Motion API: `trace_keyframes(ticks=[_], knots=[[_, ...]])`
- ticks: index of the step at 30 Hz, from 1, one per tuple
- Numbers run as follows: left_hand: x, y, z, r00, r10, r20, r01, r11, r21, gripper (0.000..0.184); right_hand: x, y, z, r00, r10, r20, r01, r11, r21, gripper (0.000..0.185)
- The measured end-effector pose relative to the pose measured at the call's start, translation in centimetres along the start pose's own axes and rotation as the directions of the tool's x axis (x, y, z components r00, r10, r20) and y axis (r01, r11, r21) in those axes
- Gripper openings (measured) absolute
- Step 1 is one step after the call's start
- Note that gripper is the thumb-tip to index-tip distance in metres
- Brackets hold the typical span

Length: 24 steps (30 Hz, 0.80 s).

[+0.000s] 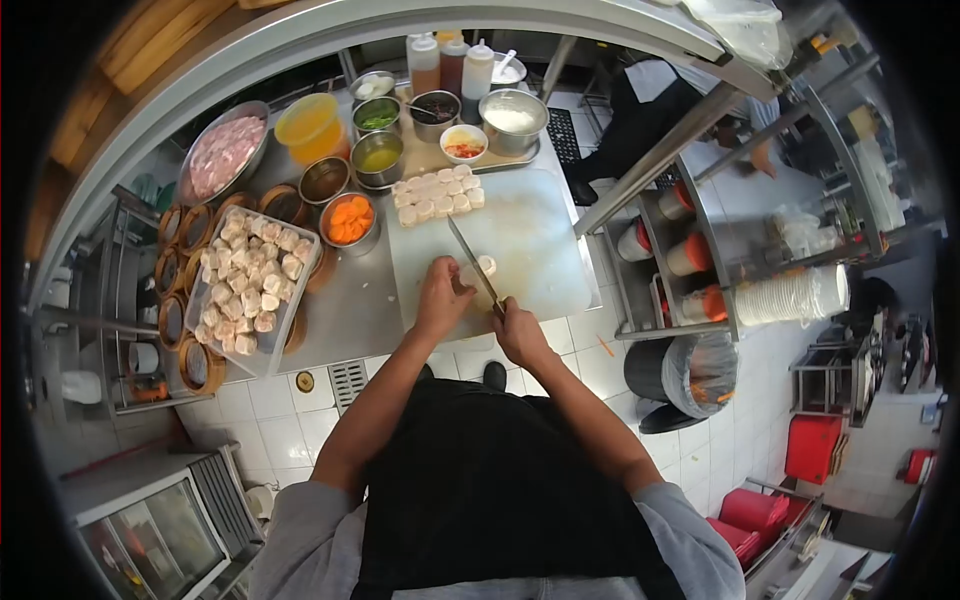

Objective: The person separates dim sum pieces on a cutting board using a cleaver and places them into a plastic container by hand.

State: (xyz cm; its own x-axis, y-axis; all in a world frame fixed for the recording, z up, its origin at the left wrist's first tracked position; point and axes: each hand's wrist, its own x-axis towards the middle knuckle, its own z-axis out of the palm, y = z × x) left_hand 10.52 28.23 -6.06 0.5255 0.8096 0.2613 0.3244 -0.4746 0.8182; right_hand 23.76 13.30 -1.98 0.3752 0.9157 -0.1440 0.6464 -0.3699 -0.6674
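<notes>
My right hand [520, 332] is closed around the handle of a knife [471, 257], whose long blade points away from me across a pale cutting board [545, 225]. Just left of the blade, my left hand [443, 298] has its fingers curled together; what they hold, if anything, is hidden. A small round dumpling-like piece [486, 265] lies against the blade's right side. Further up on the board, several pale dumplings [437, 196] stand in tight rows, close to the knife's tip.
Left of the board are a clear plastic tub [262, 360] of dumplings, round bamboo steamers [201, 368] and a bowl of sliced carrots [348, 220]. Raw meat [228, 152], sauce pots and squeeze bottles [477, 80] line the back. A lined bin [700, 375] stands at right; another person [640, 110] is beyond.
</notes>
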Motion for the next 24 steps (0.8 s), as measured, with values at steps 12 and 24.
trace_keyframes(ticks=[12, 24], knots=[[-0.6, -0.4, -0.3, 1.0, -0.012, 0.02, 0.014, 0.996, -0.084, 0.049, -1.6, -2.9, -5.6, 0.994, 0.064, 0.085, -0.096, 0.888, 0.45, 0.039], [-2.5, 0.7, -0.5, 0.999, -0.018, -0.028, 0.014, 0.993, -0.121, 0.043, 0.0, -5.0, -5.6, 0.998, -0.056, -0.03, 0.062, 0.961, 0.269, 0.026]])
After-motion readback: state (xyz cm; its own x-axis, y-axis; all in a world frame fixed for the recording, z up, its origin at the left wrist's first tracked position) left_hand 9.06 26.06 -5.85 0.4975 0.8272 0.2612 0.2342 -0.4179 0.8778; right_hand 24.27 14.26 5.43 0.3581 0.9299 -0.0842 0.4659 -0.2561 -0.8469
